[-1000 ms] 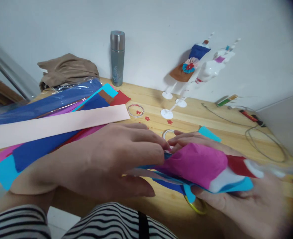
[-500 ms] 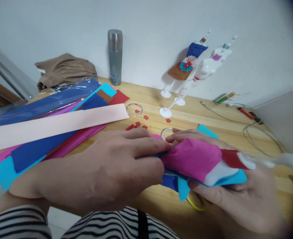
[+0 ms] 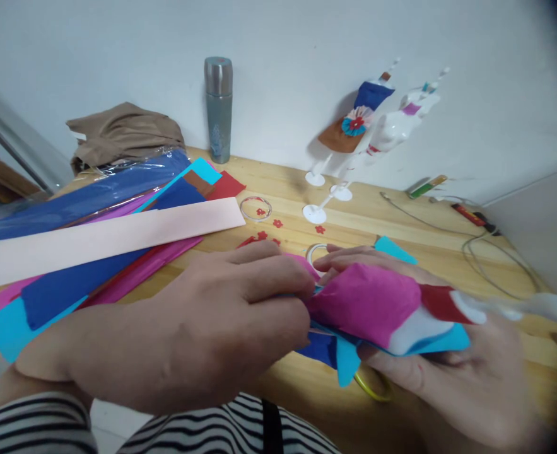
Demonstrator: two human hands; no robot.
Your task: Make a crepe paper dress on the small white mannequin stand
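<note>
A small white dress-form mannequin (image 3: 432, 329) lies sideways in front of me, its bust covered in pink crepe paper (image 3: 366, 301) with a red band (image 3: 443, 302) at the neck. Under and around it run light-blue (image 3: 348, 362) and dark-blue paper (image 3: 320, 348). My right hand (image 3: 472, 378) cradles the mannequin from behind and below, thumb at the near side. My left hand (image 3: 202, 328) has its fingers bent and pressed together on the paper at the waist. What lies under those fingers is hidden.
Strips of coloured paper (image 3: 112, 236) pile up at the left beside a brown cloth (image 3: 127, 135). A thermos (image 3: 219, 110) and dressed mannequins (image 3: 373, 101) stand by the wall. Small red flowers (image 3: 277, 224), tape rolls (image 3: 255, 209), yellow-handled scissors (image 3: 373, 386) and a cable (image 3: 467, 252) lie about.
My left hand has shifted slightly left and down, its fingers curling more at the waist. The right hand and the mannequin stay nearly still.
</note>
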